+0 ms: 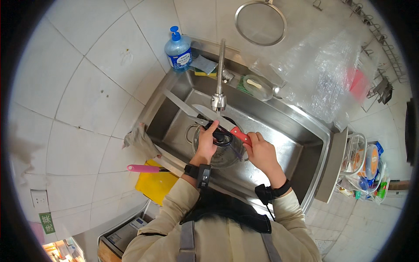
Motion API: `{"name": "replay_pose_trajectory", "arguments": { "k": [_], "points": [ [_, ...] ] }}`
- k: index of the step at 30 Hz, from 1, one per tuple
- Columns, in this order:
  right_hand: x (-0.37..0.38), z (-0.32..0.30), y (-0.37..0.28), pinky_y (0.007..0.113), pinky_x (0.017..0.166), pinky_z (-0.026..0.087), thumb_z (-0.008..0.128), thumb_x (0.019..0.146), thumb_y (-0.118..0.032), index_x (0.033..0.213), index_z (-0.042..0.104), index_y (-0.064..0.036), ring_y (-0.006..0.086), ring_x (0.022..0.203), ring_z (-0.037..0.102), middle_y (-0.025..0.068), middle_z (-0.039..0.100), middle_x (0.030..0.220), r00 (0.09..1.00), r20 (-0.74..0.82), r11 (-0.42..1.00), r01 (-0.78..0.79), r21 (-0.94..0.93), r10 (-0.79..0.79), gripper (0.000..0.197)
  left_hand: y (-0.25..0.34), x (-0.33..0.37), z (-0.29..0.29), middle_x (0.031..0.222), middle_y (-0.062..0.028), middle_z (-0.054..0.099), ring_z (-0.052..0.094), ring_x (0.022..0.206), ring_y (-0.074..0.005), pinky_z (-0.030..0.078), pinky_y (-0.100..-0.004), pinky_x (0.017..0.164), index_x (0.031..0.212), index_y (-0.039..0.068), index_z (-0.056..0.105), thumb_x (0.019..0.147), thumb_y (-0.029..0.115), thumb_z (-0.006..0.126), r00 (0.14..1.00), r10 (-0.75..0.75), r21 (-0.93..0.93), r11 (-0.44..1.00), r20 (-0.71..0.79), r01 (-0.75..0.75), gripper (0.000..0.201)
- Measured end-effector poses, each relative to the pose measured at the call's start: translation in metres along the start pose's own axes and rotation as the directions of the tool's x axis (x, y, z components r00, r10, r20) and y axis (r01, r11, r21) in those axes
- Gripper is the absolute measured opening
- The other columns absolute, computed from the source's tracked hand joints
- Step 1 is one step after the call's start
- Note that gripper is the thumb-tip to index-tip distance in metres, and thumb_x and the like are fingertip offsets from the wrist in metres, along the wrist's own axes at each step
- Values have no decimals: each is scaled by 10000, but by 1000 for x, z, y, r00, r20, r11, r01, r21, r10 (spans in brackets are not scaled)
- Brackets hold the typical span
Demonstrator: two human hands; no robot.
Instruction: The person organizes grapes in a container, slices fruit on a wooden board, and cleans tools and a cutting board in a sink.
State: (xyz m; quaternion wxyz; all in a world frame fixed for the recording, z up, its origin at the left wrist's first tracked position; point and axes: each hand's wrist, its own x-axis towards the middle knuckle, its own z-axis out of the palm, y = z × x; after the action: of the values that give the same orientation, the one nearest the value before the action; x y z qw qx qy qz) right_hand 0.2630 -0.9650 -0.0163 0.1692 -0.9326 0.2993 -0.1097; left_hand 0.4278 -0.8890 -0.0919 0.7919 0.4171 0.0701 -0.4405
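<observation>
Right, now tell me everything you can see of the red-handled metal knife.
The red-handled metal knife has a broad, silvery blade and a red, riveted, plastic-looking handle. It is held slantwise over the rectangular stainless-steel sink, tip toward the picture's upper left, below the metal spring-necked faucet. The bare right hand grips the handle's end; the bare left hand has fingers at the blade's lower edge, whether touching is unclear.

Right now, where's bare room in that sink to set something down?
Bare: basin floor between the right hand and the sink's right wall; smaller patch between the glass pot and the left wall. Crowded: mid-basin, pot, left hand and red-handled knife under the spring faucet; back-left corner, pump bottle and sponge.
</observation>
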Motion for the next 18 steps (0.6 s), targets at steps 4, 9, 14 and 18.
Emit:
{"name": "replay_pose_trajectory", "arguments": {
  "k": [4, 9, 14, 18],
  "points": [
    [-9, 7, -9, 389, 566, 476, 570, 779, -212, 987, 482, -57, 317, 667, 588, 134, 551, 873, 998, 45, 997, -40, 59, 37, 275, 4, -5, -14, 798, -29, 565, 565, 672, -144, 477, -291, 586, 973, 67, 472, 776, 102, 628, 999, 16, 17, 1000, -32, -16, 253],
    [-38, 9, 11, 419, 621, 452, 527, 820, -212, 1017, 468, -47, 360, 738, 575, 187, 590, 853, 979, 79, 963, -197, 182, 185, 264, 29, -25, -36, 770, -44, 587, 563, 702, -134, 453, -264, 598, 953, 21, 508, 773, 131, 634, 998, 48, 317, 947, 35, -56, 246],
    [-56, 25, 15, 442, 629, 440, 521, 828, -206, 1013, 461, -30, 393, 740, 566, 215, 588, 829, 969, 166, 938, -224, 266, 184, 262, 93, -32, -115, 825, -206, 586, 594, 691, -287, 462, -404, 609, 968, 15, 442, 727, 153, 592, 906, 411, 994, -77, 100, -75, 316],
    [-65, 38, 16, 451, 631, 437, 524, 827, -212, 1017, 459, -27, 403, 743, 563, 224, 587, 826, 968, 198, 926, -213, 312, 156, 273, 137, -47, -130, 770, -148, 572, 598, 711, -286, 469, -421, 582, 907, 58, 467, 746, 117, 544, 810, 550, 808, -562, 204, 178, 188]
  ]
}}
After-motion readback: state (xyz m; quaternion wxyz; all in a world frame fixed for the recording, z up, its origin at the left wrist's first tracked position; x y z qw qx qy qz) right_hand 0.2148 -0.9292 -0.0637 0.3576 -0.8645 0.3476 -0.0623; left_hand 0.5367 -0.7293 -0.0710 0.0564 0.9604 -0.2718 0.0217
